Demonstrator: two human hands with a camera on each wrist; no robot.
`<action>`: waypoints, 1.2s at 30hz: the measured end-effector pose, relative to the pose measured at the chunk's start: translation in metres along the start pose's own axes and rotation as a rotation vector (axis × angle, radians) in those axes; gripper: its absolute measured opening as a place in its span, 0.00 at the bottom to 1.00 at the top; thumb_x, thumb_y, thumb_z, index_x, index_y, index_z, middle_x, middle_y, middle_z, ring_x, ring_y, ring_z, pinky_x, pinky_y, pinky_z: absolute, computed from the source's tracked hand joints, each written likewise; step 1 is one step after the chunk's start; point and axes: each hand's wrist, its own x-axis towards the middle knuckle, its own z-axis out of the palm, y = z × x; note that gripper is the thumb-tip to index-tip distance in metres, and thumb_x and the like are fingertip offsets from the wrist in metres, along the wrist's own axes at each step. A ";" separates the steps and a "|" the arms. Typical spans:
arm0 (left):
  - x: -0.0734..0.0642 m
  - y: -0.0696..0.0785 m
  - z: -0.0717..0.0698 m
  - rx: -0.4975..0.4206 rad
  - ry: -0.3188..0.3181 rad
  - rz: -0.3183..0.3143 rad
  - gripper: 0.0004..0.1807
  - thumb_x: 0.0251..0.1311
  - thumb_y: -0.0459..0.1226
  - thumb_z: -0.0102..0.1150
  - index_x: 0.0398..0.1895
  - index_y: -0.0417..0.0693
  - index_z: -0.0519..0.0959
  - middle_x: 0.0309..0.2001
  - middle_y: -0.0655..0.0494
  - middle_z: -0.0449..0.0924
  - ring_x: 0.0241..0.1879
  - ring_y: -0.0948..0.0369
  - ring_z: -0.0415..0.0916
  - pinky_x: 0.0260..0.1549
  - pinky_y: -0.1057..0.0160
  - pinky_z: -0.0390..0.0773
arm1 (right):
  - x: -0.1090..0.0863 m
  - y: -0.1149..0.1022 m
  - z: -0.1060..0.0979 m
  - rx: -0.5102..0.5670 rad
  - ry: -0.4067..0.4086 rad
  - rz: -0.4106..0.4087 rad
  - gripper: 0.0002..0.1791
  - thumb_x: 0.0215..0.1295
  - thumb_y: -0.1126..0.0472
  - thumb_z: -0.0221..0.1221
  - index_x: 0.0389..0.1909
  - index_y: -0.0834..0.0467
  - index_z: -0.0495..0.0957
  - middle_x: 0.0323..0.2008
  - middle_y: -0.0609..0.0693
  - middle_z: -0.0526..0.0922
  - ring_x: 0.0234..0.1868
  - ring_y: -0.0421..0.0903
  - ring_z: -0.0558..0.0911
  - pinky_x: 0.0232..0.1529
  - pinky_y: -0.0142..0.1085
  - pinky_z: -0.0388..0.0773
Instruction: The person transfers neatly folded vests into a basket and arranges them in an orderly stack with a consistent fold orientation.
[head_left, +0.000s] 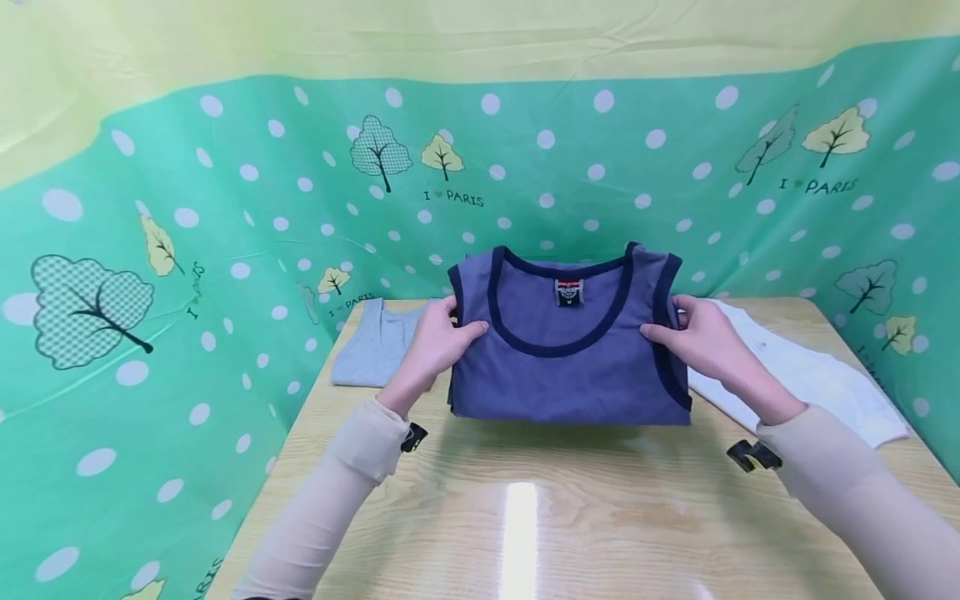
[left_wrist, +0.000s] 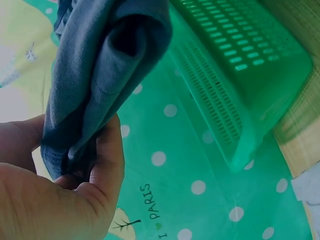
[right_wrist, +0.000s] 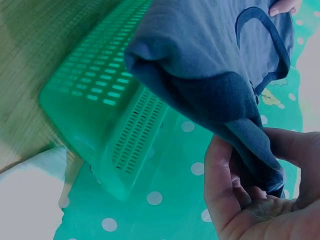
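A folded purple-blue tank top [head_left: 558, 375] with dark navy trim and a neck label is held up above the table, its neckline facing me. My left hand [head_left: 442, 337] pinches its left edge by the armhole, thumb in front and fingers behind. At the opposite armhole my right hand [head_left: 693, 333] grips in the same way. In the left wrist view the folded layers of the tank top [left_wrist: 95, 75] lie between thumb and fingers. The right wrist view shows the fabric [right_wrist: 200, 75] bent over, with the right hand [right_wrist: 265, 190] around its edge.
A grey folded garment [head_left: 367, 350] lies at the table's back left, a white garment [head_left: 810, 375] at the right. Behind the tank top, a green perforated basket [left_wrist: 250, 65] shows in both wrist views. Polka-dot cloth [head_left: 525, 167] hangs around the wooden table [head_left: 450, 517].
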 end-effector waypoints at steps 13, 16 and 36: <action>0.027 0.007 0.001 0.017 0.010 -0.028 0.17 0.64 0.34 0.70 0.53 0.37 0.83 0.52 0.43 0.85 0.49 0.50 0.83 0.50 0.51 0.82 | 0.022 0.001 -0.009 0.012 -0.002 0.009 0.24 0.74 0.54 0.64 0.55 0.71 0.74 0.40 0.63 0.89 0.38 0.46 0.87 0.36 0.27 0.76; 0.033 0.007 -0.001 0.031 0.010 -0.041 0.17 0.64 0.35 0.70 0.54 0.36 0.83 0.52 0.43 0.85 0.49 0.50 0.82 0.51 0.52 0.81 | 0.027 0.000 -0.010 -0.001 -0.005 0.000 0.27 0.74 0.54 0.64 0.59 0.73 0.73 0.43 0.67 0.88 0.42 0.51 0.88 0.36 0.26 0.76; 0.074 0.001 -0.002 0.084 -0.009 -0.124 0.17 0.69 0.37 0.69 0.56 0.40 0.81 0.54 0.43 0.82 0.52 0.49 0.80 0.53 0.51 0.80 | 0.062 -0.007 -0.010 -0.080 0.016 0.005 0.26 0.74 0.52 0.63 0.55 0.71 0.72 0.45 0.68 0.86 0.42 0.57 0.83 0.37 0.41 0.76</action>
